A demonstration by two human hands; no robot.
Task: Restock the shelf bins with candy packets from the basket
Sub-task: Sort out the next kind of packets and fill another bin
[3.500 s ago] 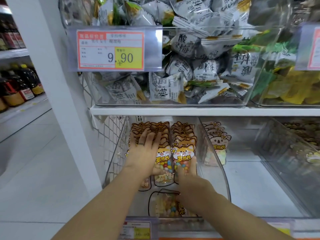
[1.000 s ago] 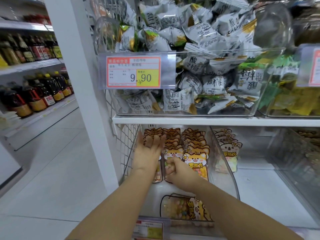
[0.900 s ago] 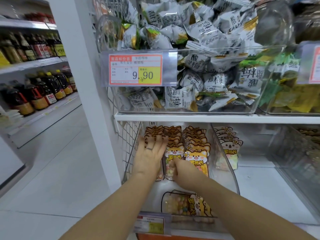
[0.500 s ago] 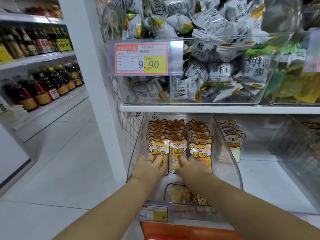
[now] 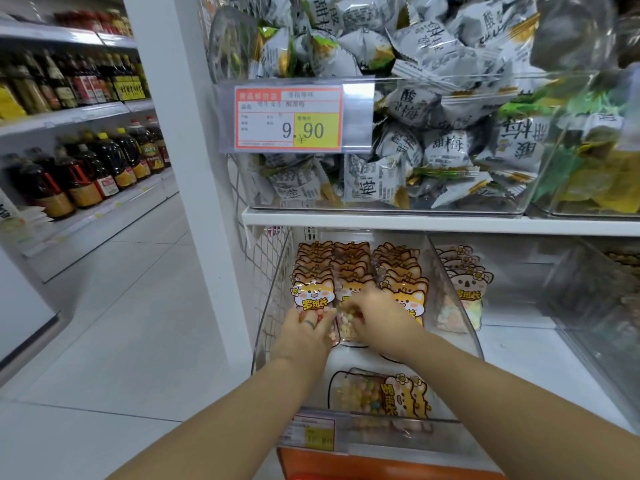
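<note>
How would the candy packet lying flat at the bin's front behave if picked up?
Probably floppy: the packet is thin clear film over loose candies. Likely light, with candies shifting toward the low end. Its glossy film may be slippery.

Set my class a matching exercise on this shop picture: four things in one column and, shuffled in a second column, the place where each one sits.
Things
1. grey-and-white packets
2. orange fox packets
3. dark bottles
4. price tag

Places
A. on the aisle shelves at far left
B. clipped on the front of the upper clear bin
C. heaped inside the upper clear bin
D. standing in rows in the lower clear bin

Pairs: 1-C; 2-D; 3-A; 4-B
</note>
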